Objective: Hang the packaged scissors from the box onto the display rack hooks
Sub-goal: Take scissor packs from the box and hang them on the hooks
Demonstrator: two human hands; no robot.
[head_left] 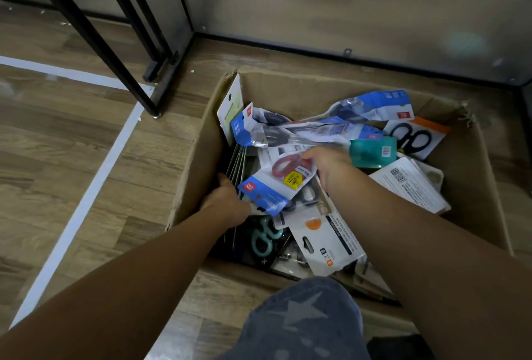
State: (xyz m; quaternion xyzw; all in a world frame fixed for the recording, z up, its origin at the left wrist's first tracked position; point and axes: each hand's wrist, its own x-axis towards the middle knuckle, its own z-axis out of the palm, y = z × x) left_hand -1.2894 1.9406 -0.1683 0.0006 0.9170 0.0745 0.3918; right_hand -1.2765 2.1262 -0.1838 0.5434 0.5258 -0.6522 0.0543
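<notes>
Hands point(227, 198) point(328, 164) reach into cardboard box point(198, 158), fingers hidden among glossy scissor packs point(276, 187); grip unclear.

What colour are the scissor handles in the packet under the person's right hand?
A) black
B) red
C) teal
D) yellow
B: the right hand rests on the blue-and-white plastic packet whose scissors show red handles, inside the brown cardboard box.
</notes>
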